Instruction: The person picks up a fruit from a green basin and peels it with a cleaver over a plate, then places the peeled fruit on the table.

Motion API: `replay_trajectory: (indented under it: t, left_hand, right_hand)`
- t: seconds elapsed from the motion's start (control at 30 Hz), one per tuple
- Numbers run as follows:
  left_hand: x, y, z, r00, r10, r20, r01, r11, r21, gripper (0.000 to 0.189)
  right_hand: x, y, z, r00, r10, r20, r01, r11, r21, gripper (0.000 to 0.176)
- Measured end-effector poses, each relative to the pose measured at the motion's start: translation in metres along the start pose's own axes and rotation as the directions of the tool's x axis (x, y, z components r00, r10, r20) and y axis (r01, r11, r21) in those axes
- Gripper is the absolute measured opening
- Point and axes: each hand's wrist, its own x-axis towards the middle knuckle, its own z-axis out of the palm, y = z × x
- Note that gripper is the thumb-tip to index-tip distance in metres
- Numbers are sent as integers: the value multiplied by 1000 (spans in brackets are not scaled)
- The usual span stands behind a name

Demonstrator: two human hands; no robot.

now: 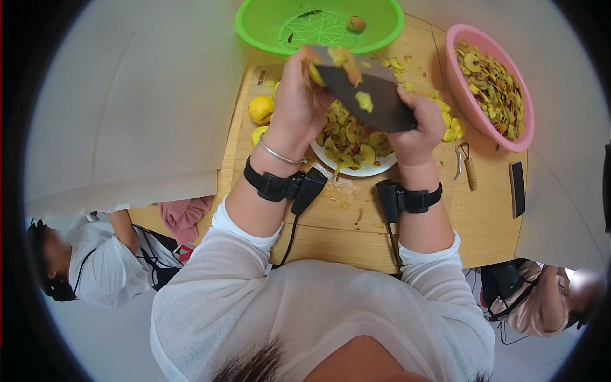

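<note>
A dark, broad-bladed cleaver (382,102) with wet yellow fruit bits stuck to it is held up in front of me, tilted. My right hand (420,124) is closed around its right end; the handle is hidden in the fist. At the other end my left hand (299,95) grips the blade, thumb on the near side, some fingers hidden behind it. A yellow fruit piece (316,74) shows by the left fingers. Directly below stands a white plate (363,170) heaped with peels and cores (347,141). Peeled yellow fruits (260,109) lie left of my left wrist.
A green basket (251,32) with one unpeeled fruit (356,25) stands at the back. On the right are a pink basin (531,121) of peelings, a peeler (469,167) and a phone (517,190). Yellow slices (453,129) lie beside my right hand. A pink cloth (184,218) lies left.
</note>
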Motion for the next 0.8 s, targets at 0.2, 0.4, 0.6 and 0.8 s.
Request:
replay_trajectory:
  t: [0.2,0.4,0.6,0.8]
  left_hand:
    - [10,-2,-29,946,-252,202,263,964,-28,40]
    - [-3,-5,-29,968,-121,220,112,992,53,37]
    - [8,-5,-30,942,-214,257,257,955,-146,36]
    - [6,1,-20,972,-153,176,163,986,-44,32]
  right_hand:
    - [3,-10,2,989,-136,66,135,991,12,27]
    - [3,-11,1,985,-157,77,157,988,-5,29]
    - [3,-11,1,986,-145,79,147,989,-17,28]
    - [1,-7,4,995,-95,33,94,995,8,27]
